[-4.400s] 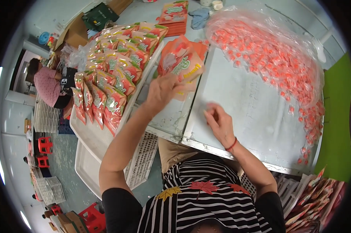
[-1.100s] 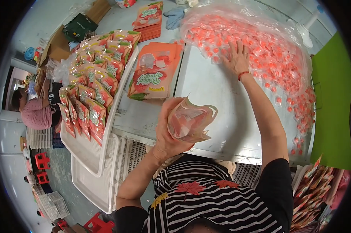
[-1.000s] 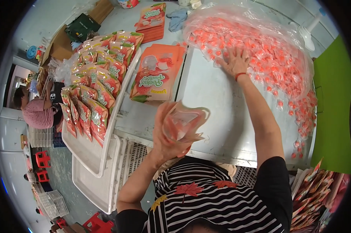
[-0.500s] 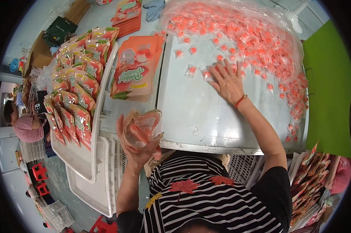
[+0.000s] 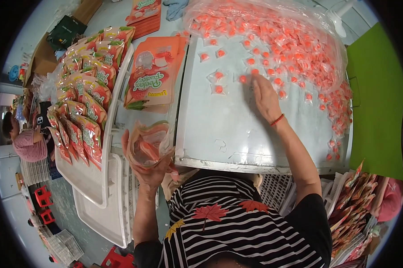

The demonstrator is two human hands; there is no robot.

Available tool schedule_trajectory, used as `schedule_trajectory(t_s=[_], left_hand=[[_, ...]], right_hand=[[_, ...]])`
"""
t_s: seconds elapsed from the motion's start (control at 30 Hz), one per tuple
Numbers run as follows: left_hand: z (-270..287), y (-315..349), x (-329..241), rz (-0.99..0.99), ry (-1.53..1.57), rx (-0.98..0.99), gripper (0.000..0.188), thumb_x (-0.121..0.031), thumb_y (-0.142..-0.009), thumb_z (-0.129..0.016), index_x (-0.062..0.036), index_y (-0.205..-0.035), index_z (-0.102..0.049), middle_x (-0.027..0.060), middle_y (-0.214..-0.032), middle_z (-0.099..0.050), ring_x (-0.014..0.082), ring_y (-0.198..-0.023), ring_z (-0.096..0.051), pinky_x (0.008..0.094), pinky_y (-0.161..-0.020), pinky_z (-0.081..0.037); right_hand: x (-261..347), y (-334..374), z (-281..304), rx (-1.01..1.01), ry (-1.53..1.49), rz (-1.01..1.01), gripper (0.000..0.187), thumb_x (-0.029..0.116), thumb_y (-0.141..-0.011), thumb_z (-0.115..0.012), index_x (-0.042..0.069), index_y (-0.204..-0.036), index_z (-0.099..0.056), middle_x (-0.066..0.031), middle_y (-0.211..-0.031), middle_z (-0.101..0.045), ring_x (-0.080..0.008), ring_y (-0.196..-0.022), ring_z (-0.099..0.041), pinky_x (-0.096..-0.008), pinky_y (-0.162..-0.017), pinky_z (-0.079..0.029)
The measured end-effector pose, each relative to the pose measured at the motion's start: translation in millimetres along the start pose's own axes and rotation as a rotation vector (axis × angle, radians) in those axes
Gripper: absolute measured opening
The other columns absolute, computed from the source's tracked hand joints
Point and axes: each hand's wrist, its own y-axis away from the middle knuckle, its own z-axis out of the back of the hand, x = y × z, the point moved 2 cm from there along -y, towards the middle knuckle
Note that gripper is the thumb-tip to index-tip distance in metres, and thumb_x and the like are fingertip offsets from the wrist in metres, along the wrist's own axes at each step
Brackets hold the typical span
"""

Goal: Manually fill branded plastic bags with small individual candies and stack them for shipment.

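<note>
My left hand (image 5: 149, 174) is wrapped round an open, part-clear, peach-coloured pouch (image 5: 144, 142), its mouth facing up beside the table's left edge. On the metal table (image 5: 215, 125), my right hand (image 5: 267, 99) is tilted on its side, fingers stretched out and close together. By its fingertips lies a wrapped red candy (image 5: 255, 72); whether they touch it I cannot tell. Just left of that hand are several more candies in clear wrappers, one of them a loose candy (image 5: 218, 89). The palm is turned away from view.
A large heap of wrapped candies (image 5: 295, 49) spills from a clear plastic bag at the back right. Flat pouches (image 5: 150, 73) lie left of the table, near a white tray (image 5: 83, 178) of filled pouches. A green panel (image 5: 375, 102) borders the right side. Another person (image 5: 29, 143) is at far left.
My right hand has turned from spread flat onto its side, with its fingers drawn together. Candies near it have shifted. My left hand has moved slightly left with the pouch, whose mouth looks wider.
</note>
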Motion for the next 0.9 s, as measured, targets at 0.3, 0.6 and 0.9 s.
schedule_trajectory(t_s=[0.3, 0.6, 0.9], left_hand=[[1, 1, 1, -0.031, 0.022, -0.031, 0.094, -0.016, -0.060, -0.088, -0.0053, -0.136, -0.033, 0.0210, -0.145, -0.024, 0.0332, -0.135, -0.026, 0.0422, -0.107, -0.032], [3, 2, 3, 0.052, 0.023, -0.045, 0.096, -0.016, -0.061, -0.087, -0.0053, -0.138, -0.031, 0.0214, -0.145, -0.024, 0.0326, -0.133, -0.030, 0.0406, -0.106, -0.033], [5, -7, -2, 0.042, -0.003, -0.071, 0.098, -0.012, -0.060, -0.087, -0.0039, -0.139, -0.029, 0.0179, -0.145, -0.024, 0.0299, -0.130, -0.034, 0.0395, -0.106, -0.035]], right_hand=[[1, 7, -5, 0.169, -0.272, 0.037, 0.032, 0.018, -0.099, -0.041, 0.002, -0.125, -0.050, -0.0108, -0.125, -0.054, -0.0210, -0.114, -0.052, -0.0342, -0.102, -0.037], [-30, -11, 24, -0.097, -0.201, -0.071, 0.037, 0.025, -0.102, -0.035, 0.001, -0.124, -0.050, -0.0085, -0.117, -0.058, -0.0178, -0.110, -0.054, -0.0307, -0.098, -0.040], [41, -23, -58, 0.032, 0.370, 0.507, 0.054, 0.044, -0.086, -0.058, 0.012, -0.129, -0.050, -0.0152, -0.136, -0.044, -0.0390, -0.122, -0.042, -0.0508, -0.098, -0.035]])
